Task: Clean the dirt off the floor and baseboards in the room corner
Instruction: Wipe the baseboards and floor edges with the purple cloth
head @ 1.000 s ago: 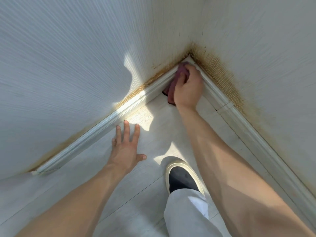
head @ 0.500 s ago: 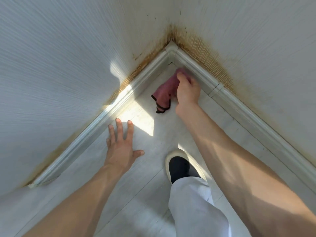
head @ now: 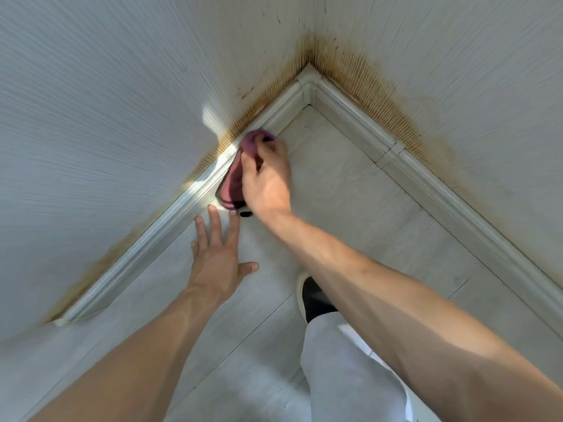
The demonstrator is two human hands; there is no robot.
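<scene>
At ten o'clock from the room corner, my right hand grips a bunched pink cloth, fingers curled round it, and presses it against the left baseboard. My left hand lies flat on the floor at seven o'clock of the cloth, fingers straight, holding nothing. Brown staining lines the wall above both baseboards. Recommendation: keep firm pressure, work along the moulding's grooves, and turn the cloth to a fresh face when soiled.
</scene>
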